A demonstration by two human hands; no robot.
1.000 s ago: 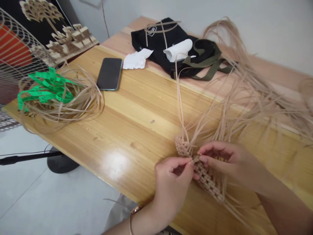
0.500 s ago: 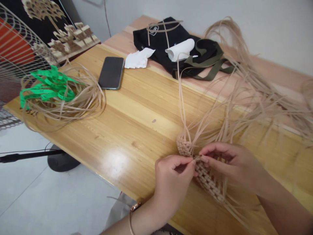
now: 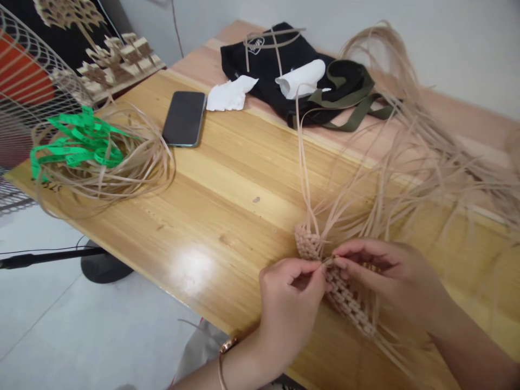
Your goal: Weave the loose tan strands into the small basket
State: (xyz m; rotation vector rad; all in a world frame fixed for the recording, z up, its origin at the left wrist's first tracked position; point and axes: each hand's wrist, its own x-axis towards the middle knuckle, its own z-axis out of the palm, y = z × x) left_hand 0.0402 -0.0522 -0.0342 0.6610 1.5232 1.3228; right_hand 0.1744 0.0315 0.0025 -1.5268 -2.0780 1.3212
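A woven strip piece (image 3: 351, 306) in pale tan lies slantwise on the wooden table, with many long loose strips (image 3: 376, 208) fanning out from its far side. My left hand (image 3: 290, 309) pinches a strip between thumb and forefinger at the near edge of the weave. Opposite it, my right hand (image 3: 382, 276) also pinches a strip, its fingertips almost touching those of the left. The short bit of strip between the fingertips is small and partly hidden. Two longer strips rise from the weave's upper left end.
On the table's left lie a coil of tan strips (image 3: 142, 173) and a green tape measure (image 3: 83, 141). Farther back are a phone (image 3: 184, 119), torn white paper (image 3: 231, 93), a white roll (image 3: 300, 79) and a black bag (image 3: 260, 65). A fan (image 3: 24, 81) stands at the left edge.
Both hands keep their pinch at nearly the same spot on the weave. The whole view has shifted very slightly; nothing is let go.
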